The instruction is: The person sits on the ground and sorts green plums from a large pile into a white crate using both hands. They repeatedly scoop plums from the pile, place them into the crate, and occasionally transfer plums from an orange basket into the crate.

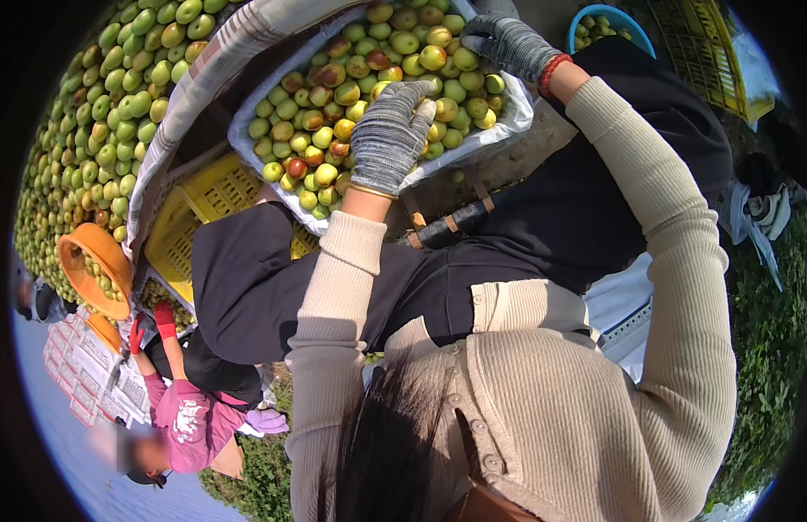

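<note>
A crate lined with white film [517,121] is heaped with green, yellow and red-brown jujube-like fruits [325,175]. Over its middle is my left hand [391,137], in a grey knitted glove, fingers curled and thumb a little apart, touching the fruits. Whether it grips one cannot be told. At the crate's upper right edge, my right hand [511,49] wears a matching glove, with a red bead bracelet [553,70] at the wrist. Its fingertips reach in among the fruits; its palm is hidden, so its hold is unclear.
A large fruit pile [109,124] lies left behind a cloth-covered rim [175,117]. Yellow crates [214,189] stand below it, near an orange basket [95,267]. Another person in red gloves [163,320] works at lower left. A blue basin [612,13] with fruits stands upper right, beside another yellow crate [703,52].
</note>
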Demonstrator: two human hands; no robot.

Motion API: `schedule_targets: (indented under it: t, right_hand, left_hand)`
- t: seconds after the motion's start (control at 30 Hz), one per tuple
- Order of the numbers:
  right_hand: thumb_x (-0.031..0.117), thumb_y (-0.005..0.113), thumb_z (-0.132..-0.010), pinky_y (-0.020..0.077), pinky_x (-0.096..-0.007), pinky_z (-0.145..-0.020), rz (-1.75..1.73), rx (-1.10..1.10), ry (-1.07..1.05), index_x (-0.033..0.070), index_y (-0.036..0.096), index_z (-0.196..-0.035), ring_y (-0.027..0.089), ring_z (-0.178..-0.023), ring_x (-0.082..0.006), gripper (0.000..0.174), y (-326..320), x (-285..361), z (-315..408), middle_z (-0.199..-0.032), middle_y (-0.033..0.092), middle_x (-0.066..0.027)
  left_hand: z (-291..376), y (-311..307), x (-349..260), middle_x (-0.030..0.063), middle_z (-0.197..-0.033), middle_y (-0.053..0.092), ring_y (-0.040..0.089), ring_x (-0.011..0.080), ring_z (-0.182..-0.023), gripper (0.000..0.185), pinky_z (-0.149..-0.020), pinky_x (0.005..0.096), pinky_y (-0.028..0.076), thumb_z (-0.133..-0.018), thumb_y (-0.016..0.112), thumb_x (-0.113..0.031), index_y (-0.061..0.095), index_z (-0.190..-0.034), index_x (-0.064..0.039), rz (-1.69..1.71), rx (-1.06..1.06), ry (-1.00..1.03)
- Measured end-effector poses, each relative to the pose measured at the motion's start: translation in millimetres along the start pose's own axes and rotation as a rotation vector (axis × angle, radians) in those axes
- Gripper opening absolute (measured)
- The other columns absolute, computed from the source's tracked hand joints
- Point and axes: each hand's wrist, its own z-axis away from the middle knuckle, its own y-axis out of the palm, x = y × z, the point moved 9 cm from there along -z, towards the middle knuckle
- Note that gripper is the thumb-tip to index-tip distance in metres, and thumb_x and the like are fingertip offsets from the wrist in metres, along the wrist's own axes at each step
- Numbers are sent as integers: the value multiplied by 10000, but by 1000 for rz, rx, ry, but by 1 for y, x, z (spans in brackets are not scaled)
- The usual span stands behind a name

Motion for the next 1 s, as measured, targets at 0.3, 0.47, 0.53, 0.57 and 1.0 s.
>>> schedule_targets:
  t: [0.3, 0.47, 0.53, 0.57, 1.0]
  right_hand:
    - [260, 667, -882, 536, -375, -893, -133, 82, 17, 106, 612, -1206, 625, -1028, -242, 363, 1, -3, 5, -1117, 631, -110]
    - [346, 695, -825, 505, -386, -915, 377, -22, -17, 115, 617, -1190, 641, -999, -272, 439, -17, 22, 5, -1062, 657, -147]
    - [268, 644, -845, 501, -350, -774, 242, -119, 29, 81, 609, -1160, 630, -866, -253, 368, -35, 22, 11, -959, 652, -123]
    - [190, 628, -841, 482, -311, -668, 150, -162, 6, 33, 605, -1120, 606, -774, -221, 321, -43, 24, 16, -870, 640, -90]
    - [264, 673, -829, 525, -363, -721, 433, 77, -86, 118, 590, -1180, 653, -824, -247, 389, -27, 44, 24, -937, 673, -89]
  left_hand:
    - [0, 49, -12, 92, -1126, 587, 576, 278, -1037, 452, -916, 387, 476, -758, 699, -167, 604, -1198, -149, -246, 269, 96]
    - [-2, 54, -22, 91, -1094, 592, 582, 279, -1016, 442, -905, 387, 483, -771, 694, -180, 620, -1206, -175, -245, 296, 104]
    - [-1, 55, -23, 92, -1088, 594, 583, 279, -1016, 442, -906, 387, 484, -775, 695, -186, 625, -1212, -183, -229, 289, 104]
    - [-1, 55, -24, 93, -1089, 595, 583, 280, -1021, 441, -910, 386, 482, -777, 695, -187, 627, -1212, -183, -221, 284, 107]
    - [0, 0, 17, 107, -970, 648, 633, 199, -832, 229, -784, 315, 522, -858, 648, -89, 665, -1084, -64, 162, -137, -45]
